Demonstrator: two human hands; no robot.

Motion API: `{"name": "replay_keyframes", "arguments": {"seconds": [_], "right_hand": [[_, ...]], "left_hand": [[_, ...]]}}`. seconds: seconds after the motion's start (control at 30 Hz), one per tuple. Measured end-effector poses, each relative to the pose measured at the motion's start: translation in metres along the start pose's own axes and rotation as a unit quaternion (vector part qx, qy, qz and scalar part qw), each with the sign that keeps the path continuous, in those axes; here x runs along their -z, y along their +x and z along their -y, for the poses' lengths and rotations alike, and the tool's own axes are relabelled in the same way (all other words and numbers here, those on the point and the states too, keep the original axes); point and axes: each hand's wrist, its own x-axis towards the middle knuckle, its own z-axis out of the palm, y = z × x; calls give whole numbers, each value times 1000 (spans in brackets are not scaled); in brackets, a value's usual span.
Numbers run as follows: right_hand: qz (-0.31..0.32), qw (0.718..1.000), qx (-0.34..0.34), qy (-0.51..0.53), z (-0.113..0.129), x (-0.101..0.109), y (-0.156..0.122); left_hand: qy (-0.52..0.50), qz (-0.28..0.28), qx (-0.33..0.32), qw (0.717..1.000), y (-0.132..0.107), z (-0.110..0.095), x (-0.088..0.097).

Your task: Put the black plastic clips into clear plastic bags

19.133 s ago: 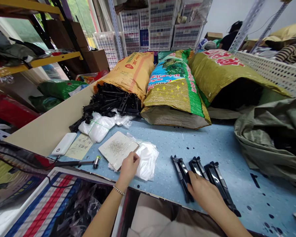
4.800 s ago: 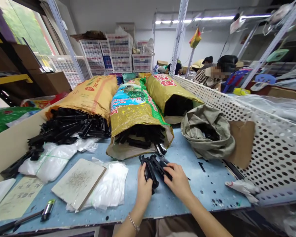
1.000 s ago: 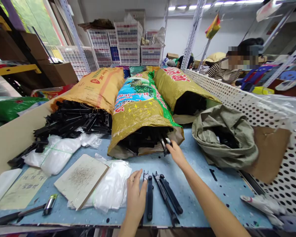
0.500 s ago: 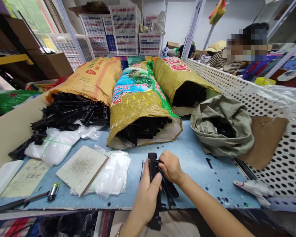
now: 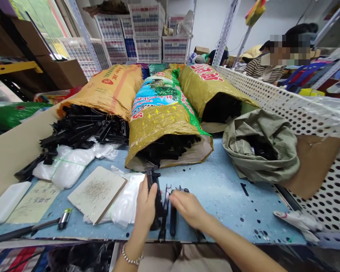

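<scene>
My left hand (image 5: 145,206) is wrapped round a long black plastic part (image 5: 158,200), tilted up over the front of the blue table (image 5: 221,181). Just right of it, several slender black parts (image 5: 173,221) lie side by side. My right hand (image 5: 191,207) is over them, its fingers closed at the upper end of one slender piece; the palm hides part of the group. Behind my hands lies a gold and green woven sack (image 5: 170,117), its mouth towards me and black parts (image 5: 164,149) inside.
Left are an orange sack (image 5: 113,87) spilling black parts, clear plastic bags (image 5: 70,166), a square board (image 5: 98,194) and a black-handled tool (image 5: 64,219). Right are a grey-green cloth bag (image 5: 260,166), a white glove (image 5: 299,221) and a perforated white panel (image 5: 314,151). A person (image 5: 265,68) sits beyond.
My left hand has carried the long black part leftward, away from the slender pieces. My right hand has come off that part and moved lower, onto the slender pieces.
</scene>
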Motion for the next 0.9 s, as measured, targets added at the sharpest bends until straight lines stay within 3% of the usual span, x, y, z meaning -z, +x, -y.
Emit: {"name": "replay_keyframes", "arguments": {"seconds": [0.1,0.17,0.27,0.33,0.47,0.6,0.63,0.73,0.8,0.9], "right_hand": [[-124,984,-128,-14,-25,22,69],[-163,971,-176,-20,-43,35,113],[-173,958,-227,-8,-65,49,155],[-166,957,-238,12,-74,57,163],[-148,965,-204,78,-69,63,128],[-107,974,-134,150,-35,39,47],[-97,976,-82,175,-24,30,26],[-204,974,-21,95,6,8,-25],[-252,967,19,32,22,5,-43],[-173,969,156,86,34,16,-50]], "left_hand": [[56,13,36,998,-1,34,0],[97,24,41,994,-9,50,-10],[148,16,18,989,-21,60,-28],[141,12,7,990,-24,56,-33],[45,10,4,999,-18,32,-30],[-154,73,35,985,-11,-4,-38],[-199,82,50,975,-11,-13,-42],[-294,80,113,946,-16,-34,-49],[-332,58,160,928,-22,-40,-46],[-341,44,200,918,-28,-39,-33]]}}
